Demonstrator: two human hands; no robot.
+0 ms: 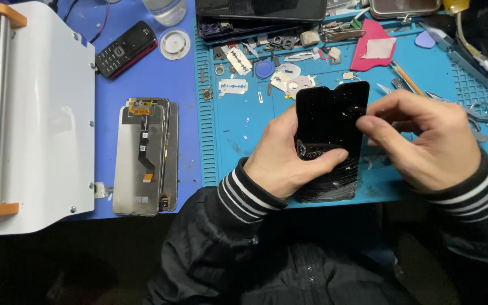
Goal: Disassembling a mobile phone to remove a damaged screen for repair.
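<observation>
- Cracked phone screen (pixel 330 121): black, glossy, flat, with rounded corners and a notch in the top edge; held just above the near edge of the blue work mat (pixel 232 121); fine white fractures webbing the lower part.
- Left hand (pixel 286 155): closed round the screen's left edge, thumb pressed across the shattered zone.
- Right hand (pixel 425 138): fingertips pinched at the upper right edge of the glass; anything between them too small to tell.
- Likely trouble: splinters cutting the bare thumb, or cracks spreading under its pressure; a slip dropping the panel off the mat's edge.
- Razor blades (pixel 234 86): thin, bright metal, loose on the ribbed rubbery mat, sharp near the knuckles.
- Spare display panels (pixel 145 155): stacked, matte grey backs, orange flex strips, on the smooth blue table.
</observation>
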